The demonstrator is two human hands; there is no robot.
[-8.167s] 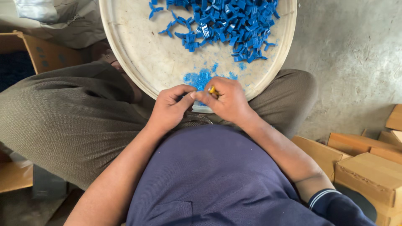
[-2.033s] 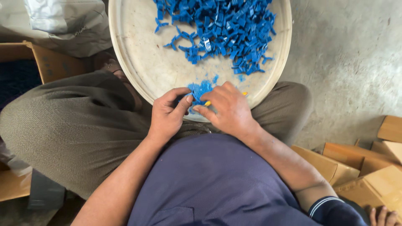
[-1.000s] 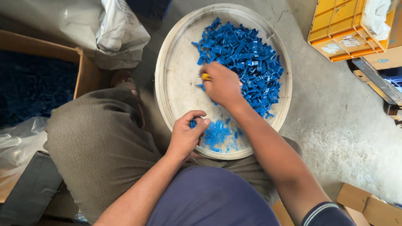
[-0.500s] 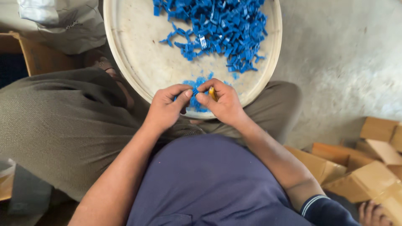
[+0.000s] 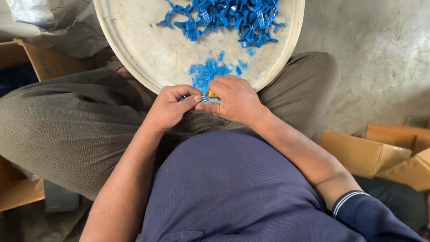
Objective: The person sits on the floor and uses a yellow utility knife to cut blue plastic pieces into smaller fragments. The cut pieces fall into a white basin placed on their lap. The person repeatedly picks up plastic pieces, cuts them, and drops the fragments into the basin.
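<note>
A small blue plastic piece (image 5: pixel 202 98) sits between the two hands, right at the near edge of the big round tray (image 5: pixel 148 49). The left hand (image 5: pixel 169 107) pinches it with the thumb and first finger, and the other fingers curl in under the hand. The right hand (image 5: pixel 235 99) meets it from the other side. Its fingers are bent and pressed close together, and they hold a little yellow thing (image 5: pixel 211 94) just beside the blue piece. The yellow thing is mostly hidden, so what it is cannot be told. The fingertips of both hands nearly touch each other.

Just past the fingers, on the tray, lies a small heap of blue crumbs (image 5: pixel 207 71). Farther from the fingers, at the far side of the tray, lies a big pile of blue plastic pieces (image 5: pixel 224 18). The tray is pale and a bit dirty.

Under the hands are the person's knees in grey-green trousers (image 5: pixel 67 121). The person wears a dark blue shirt (image 5: pixel 233 188).

To the right of the right hand, well apart, brown cardboard boxes (image 5: pixel 367 152) sit on the grey concrete floor (image 5: pixel 376 58). To the left of the left hand, well apart, there is another cardboard box (image 5: pixel 40 60) and a grey plastic bag (image 5: pixel 58 22) behind it.
</note>
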